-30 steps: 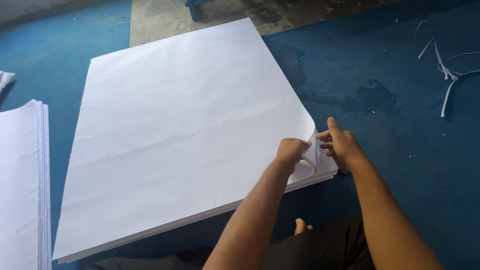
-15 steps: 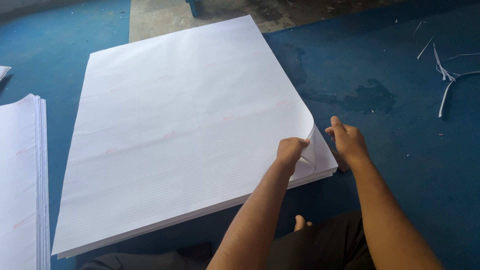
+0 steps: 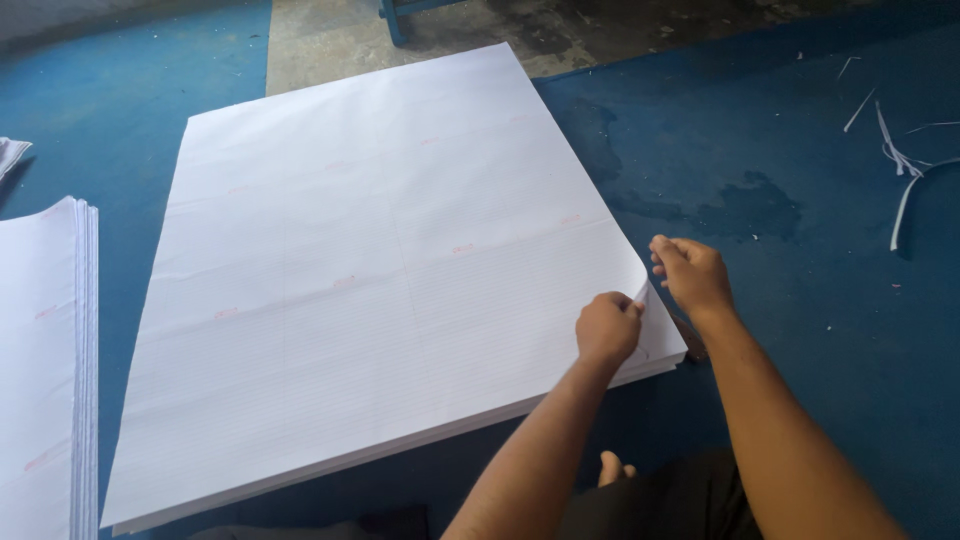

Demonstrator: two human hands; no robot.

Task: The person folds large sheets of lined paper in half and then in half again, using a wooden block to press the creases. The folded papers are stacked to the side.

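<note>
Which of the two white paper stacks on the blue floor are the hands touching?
The large middle stack of white sheets; both hands pinch its near right corner. The stack at the left edge lies untouched.

A big stack of paper sheets (image 3: 380,270) lies flat on the floor mat (image 3: 800,330), filling the middle of the scene. At its near right corner the top sheet's corner (image 3: 640,292) lifts off the stack, and there sits the left hand (image 3: 607,328), on the stack, touching that corner. Just right of it, off the stack's right edge and over the mat, is the right hand (image 3: 692,275). Far left, a second pile of sheets (image 3: 45,370) lies apart from the main stack, mat between them. Far right, paper strips (image 3: 900,165) lie on the mat. Beyond the stack's far edge, bare floor (image 3: 330,45).
</note>
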